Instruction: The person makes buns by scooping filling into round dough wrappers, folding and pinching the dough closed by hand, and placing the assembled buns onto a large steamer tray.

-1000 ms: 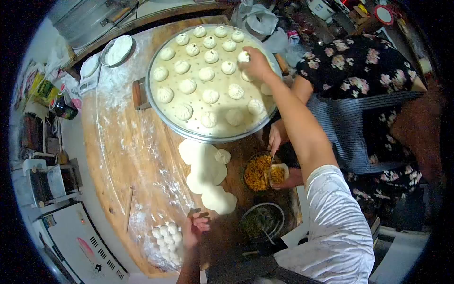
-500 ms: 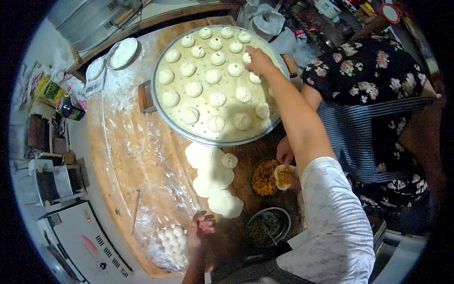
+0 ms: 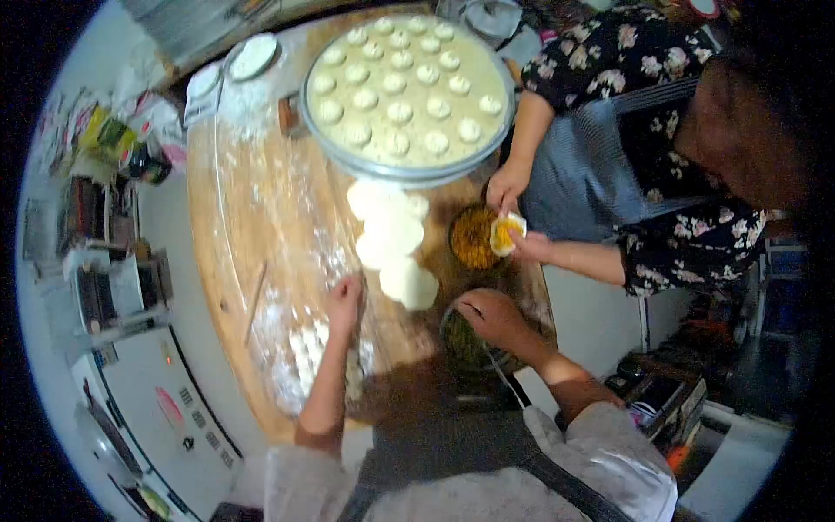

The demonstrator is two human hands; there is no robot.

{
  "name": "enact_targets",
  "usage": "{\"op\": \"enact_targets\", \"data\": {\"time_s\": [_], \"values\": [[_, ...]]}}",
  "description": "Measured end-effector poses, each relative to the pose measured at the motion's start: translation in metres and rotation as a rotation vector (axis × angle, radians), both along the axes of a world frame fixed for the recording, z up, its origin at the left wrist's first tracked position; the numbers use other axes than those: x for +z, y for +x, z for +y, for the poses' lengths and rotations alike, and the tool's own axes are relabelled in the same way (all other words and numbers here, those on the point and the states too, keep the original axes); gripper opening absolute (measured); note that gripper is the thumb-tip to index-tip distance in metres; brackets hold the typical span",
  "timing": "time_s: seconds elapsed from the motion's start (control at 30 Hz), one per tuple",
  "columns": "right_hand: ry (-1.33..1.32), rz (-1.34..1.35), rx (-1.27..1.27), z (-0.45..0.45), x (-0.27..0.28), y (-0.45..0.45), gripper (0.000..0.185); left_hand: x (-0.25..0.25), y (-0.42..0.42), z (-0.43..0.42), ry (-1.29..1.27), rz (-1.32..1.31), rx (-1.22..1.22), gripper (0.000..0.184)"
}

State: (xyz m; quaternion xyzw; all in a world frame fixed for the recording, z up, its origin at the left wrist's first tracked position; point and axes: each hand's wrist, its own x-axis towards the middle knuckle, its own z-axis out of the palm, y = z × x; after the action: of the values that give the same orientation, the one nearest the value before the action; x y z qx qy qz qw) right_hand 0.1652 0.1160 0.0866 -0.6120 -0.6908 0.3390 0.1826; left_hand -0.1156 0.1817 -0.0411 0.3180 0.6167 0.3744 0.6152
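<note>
My left hand (image 3: pixel 345 297) is closed in a loose fist above the board, left of the overlapping round dough wrappers (image 3: pixel 407 283), with nothing visible in it. Just below it lie several small dough pieces (image 3: pixel 304 355), partly hidden by my forearm. My right hand (image 3: pixel 491 315) reaches over the metal bowl of green filling (image 3: pixel 463 348), its bent fingers closed at the far rim; blur softens the grip. A spoon handle (image 3: pixel 507 376) sticks out of this bowl, below the hand. Beyond the wrappers stands a round steamer tray (image 3: pixel 383 165) with several pleated buns (image 3: pixel 394 83).
A co-worker in a striped apron (image 3: pixel 565 165) holds a filled wrapper (image 3: pixel 504 235) over a bowl of orange filling (image 3: pixel 472 239). A thin rolling pin (image 3: pixel 257 300) lies on the floured wooden table (image 3: pixel 261 200). A dish of white flour (image 3: pixel 253 57) stands at the back left.
My right hand has come back from the steamer tray to the green filling bowl. My left hand has gone from open to closed. The view has tilted, so the table appears higher.
</note>
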Motion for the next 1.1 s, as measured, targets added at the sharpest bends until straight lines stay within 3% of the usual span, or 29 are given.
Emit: {"op": "enact_targets", "data": {"time_s": [0.1,0.13,0.17,0.3,0.37,0.5,0.57,0.67,0.73,0.8,0.83,0.9,0.93,0.97,1.07,1.1], "values": [[-0.231,-0.111,-0.122,-0.098,-0.003,0.022,0.026,-0.048,-0.011,0.001,0.045,0.053,-0.029,0.024],[-0.273,-0.162,-0.281,-0.127,-0.009,0.029,0.026,-0.002,-0.005,0.004,0.1,0.265,-0.125,0.026],[-0.305,-0.217,-0.446,-0.151,-0.017,0.035,0.027,-0.054,-0.016,0.004,0.203,0.283,-0.128,0.029],[-0.299,-0.332,-0.653,-0.221,-0.069,0.049,0.03,-0.029,-0.002,0.008,0.284,0.451,-0.188,0.029],[-0.307,-0.101,-0.793,-0.24,-0.098,0.053,0.039,-0.035,0.004,0.019,0.306,0.486,-0.232,0.029],[-0.337,0.136,-0.831,-0.254,-0.126,0.049,0.037,-0.04,0.012,0.043,0.424,0.542,-0.247,0.032],[-0.323,0.238,-0.889,-0.249,-0.129,0.041,0.034,-0.043,0.015,0.065,0.583,0.805,-0.297,0.034],[-0.412,0.447,-1.021,-0.232,-0.108,0.027,0.033,-0.037,0.028,0.083,0.56,0.951,-0.385,0.034],[-0.409,0.412,-0.981,-0.231,-0.114,0.027,0.032,-0.042,0.033,0.1,0.604,1.034,-0.445,0.035],[-0.41,0.371,-0.946,-0.229,-0.113,0.028,0.032,-0.048,0.036,0.116,0.331,0.986,-0.561,0.037],[-0.431,0.312,-0.909,-0.226,-0.11,0.029,0.031,-0.053,0.037,0.118,0.335,0.984,-0.571,0.037],[-0.45,0.256,-0.877,-0.218,-0.102,0.028,0.03,-0.059,0.037,0.121,0.215,0.757,-0.397,0.039],[-0.427,0.303,-0.864,-0.215,-0.098,0.027,0.029,-0.058,0.033,0.127,0.125,0.588,-0.507,0.035],[-0.404,0.349,-0.851,-0.212,-0.096,0.026,0.028,-0.059,0.032,0.126,0.128,0.589,-0.513,0.035],[-0.365,0.235,-0.75,-0.213,-0.113,0.03,0.028,0.006,0.048,0.092,0.212,0.816,-0.566,0.031],[-0.362,0.235,-0.754,-0.214,-0.113,0.031,0.028,0.019,0.053,0.079,0.424,0.908,-0.629,0.03]]}}
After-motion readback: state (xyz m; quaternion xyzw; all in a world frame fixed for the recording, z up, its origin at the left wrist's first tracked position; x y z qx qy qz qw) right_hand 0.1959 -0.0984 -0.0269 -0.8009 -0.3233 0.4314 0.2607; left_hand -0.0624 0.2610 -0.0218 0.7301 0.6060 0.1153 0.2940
